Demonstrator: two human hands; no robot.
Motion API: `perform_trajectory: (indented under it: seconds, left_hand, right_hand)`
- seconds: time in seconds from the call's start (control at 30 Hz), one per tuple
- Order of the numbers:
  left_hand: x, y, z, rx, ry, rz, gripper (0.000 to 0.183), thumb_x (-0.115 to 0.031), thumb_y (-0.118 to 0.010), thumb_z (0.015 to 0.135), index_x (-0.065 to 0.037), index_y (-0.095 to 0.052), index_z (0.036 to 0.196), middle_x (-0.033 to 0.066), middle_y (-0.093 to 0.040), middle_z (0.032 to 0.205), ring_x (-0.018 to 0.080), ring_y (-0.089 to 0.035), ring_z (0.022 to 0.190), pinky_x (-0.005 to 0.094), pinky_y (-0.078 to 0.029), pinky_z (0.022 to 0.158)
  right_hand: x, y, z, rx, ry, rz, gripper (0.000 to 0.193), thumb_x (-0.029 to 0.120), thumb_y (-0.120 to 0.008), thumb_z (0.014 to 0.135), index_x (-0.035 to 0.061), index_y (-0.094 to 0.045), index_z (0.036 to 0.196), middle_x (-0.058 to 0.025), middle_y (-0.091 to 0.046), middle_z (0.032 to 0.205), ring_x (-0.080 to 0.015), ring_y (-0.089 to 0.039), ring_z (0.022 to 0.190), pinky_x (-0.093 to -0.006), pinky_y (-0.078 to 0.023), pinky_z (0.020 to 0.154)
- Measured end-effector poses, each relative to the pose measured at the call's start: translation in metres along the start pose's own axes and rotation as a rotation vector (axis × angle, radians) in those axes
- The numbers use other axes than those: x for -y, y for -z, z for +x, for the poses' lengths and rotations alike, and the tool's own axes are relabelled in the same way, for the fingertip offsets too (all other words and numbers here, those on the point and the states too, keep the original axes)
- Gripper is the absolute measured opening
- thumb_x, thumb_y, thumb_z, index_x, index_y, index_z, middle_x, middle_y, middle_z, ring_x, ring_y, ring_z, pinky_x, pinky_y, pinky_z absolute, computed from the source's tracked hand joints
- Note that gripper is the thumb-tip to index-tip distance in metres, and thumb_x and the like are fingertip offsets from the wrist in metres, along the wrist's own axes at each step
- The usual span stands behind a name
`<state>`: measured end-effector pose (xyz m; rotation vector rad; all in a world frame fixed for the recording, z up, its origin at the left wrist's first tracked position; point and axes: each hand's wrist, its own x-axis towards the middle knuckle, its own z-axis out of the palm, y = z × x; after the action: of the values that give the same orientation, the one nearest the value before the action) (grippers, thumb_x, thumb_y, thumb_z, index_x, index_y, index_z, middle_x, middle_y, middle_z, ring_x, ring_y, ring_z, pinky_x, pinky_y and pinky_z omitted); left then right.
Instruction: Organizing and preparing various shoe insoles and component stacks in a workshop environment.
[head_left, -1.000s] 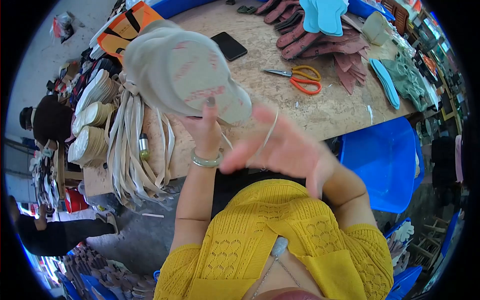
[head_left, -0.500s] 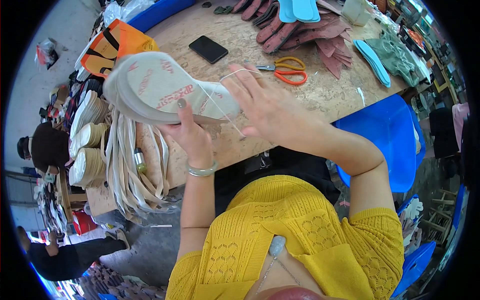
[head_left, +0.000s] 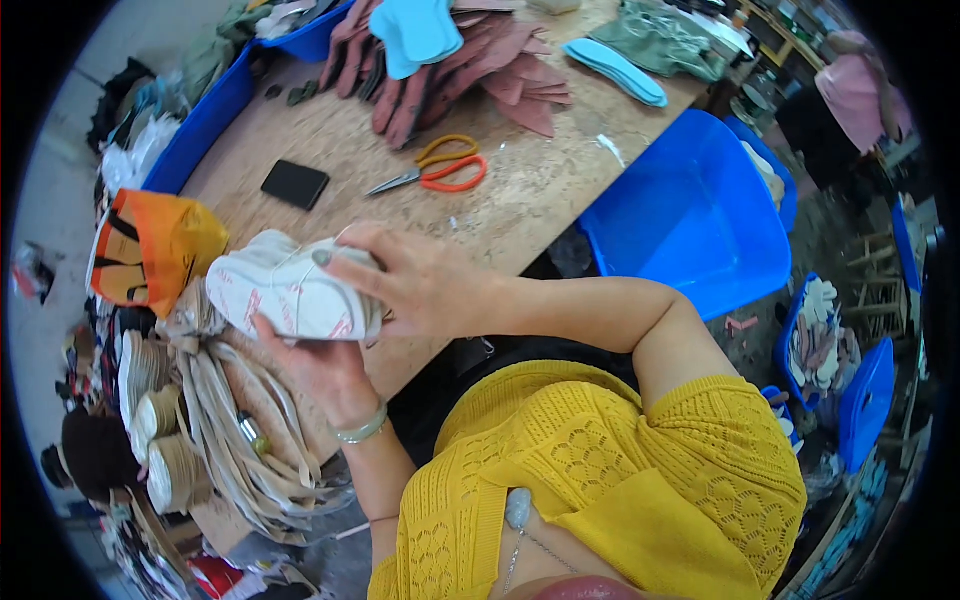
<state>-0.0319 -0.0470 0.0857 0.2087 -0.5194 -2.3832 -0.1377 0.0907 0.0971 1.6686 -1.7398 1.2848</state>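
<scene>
A bundle of white insoles (head_left: 285, 290) with red print is held between my hands over the table's left part. A thin pale band (head_left: 300, 290) runs around its middle. My left hand (head_left: 325, 380) supports the bundle from the near side, its thumb against the printed top. My right hand (head_left: 425, 285) is closed around the right end, fingers over the top edge. Part of that end is hidden by the fingers. Beyond the bundle lie a black phone (head_left: 295, 185) and scissors (head_left: 430, 170) with orange and yellow handles.
Beige fabric strips (head_left: 225, 430) and more insole stacks (head_left: 175, 475) lie at the left, near an orange bag (head_left: 160, 250). Dark red cut pieces (head_left: 440, 90) and light blue insoles (head_left: 615, 72) are at the back. A blue bin (head_left: 690, 220) stands right of the table edge.
My right hand, earlier stretching the band with spread fingers, now grips the bundle's right end. The band has come around the bundle's middle, and the bundle has turned. The whole view has shifted.
</scene>
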Motion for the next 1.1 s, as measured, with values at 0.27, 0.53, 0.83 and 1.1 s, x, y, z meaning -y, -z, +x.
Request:
perform_trajectory:
  seconds: [0.27, 0.53, 0.83, 1.1]
  left_hand:
    - [-0.003, 0.008, -0.014, 0.075, 0.202, -0.091, 0.060, -0.045, -0.043, 0.093, -0.009, -0.037, 0.141, 0.0126, -0.044, 0.140, 0.0287, -0.044, 0.127, 0.0452, -0.037, 0.106]
    - [0.002, -0.022, -0.031, 0.040, 0.193, 0.250, 0.059, -0.046, -0.039, 0.095, -0.008, -0.038, 0.139, 0.0100, -0.051, 0.133, 0.0254, -0.052, 0.115, 0.0409, -0.042, 0.099]
    - [-0.016, 0.004, -0.016, 0.060, -0.197, 0.818, 0.063, -0.025, -0.067, 0.079, 0.002, -0.042, 0.129, 0.0127, -0.054, 0.120, 0.0226, -0.055, 0.109, 0.0355, -0.044, 0.093]
    - [0.018, -0.018, -0.004, 0.007, -0.181, 0.696, 0.052, -0.015, -0.062, 0.081, 0.001, -0.044, 0.127, 0.0106, -0.055, 0.117, 0.0198, -0.055, 0.107, 0.0350, -0.044, 0.093]
  right_hand:
    - [-0.031, 0.004, -0.024, 0.083, 0.213, -0.011, 0.084, 0.020, -0.082, 0.057, 0.0132, -0.039, 0.129, -0.0161, -0.038, 0.139, -0.0423, -0.040, 0.128, -0.0448, -0.043, 0.100]
    - [-0.061, 0.013, -0.010, 0.198, 0.439, 0.116, 0.062, 0.015, -0.067, 0.079, 0.0181, -0.039, 0.134, -0.0120, -0.038, 0.143, -0.0401, -0.036, 0.132, -0.0411, -0.051, 0.090]
    - [-0.029, 0.026, -0.019, 0.094, 0.446, 0.107, 0.034, 0.004, -0.064, 0.079, 0.0170, -0.060, 0.110, -0.0192, -0.051, 0.131, -0.0351, -0.055, 0.117, -0.0365, -0.054, 0.083]
    - [-0.033, 0.043, -0.019, -0.252, 0.013, 0.361, 0.035, 0.005, -0.054, 0.085, 0.0010, -0.053, 0.120, -0.0208, -0.055, 0.124, -0.0315, -0.056, 0.115, -0.0407, -0.047, 0.092]
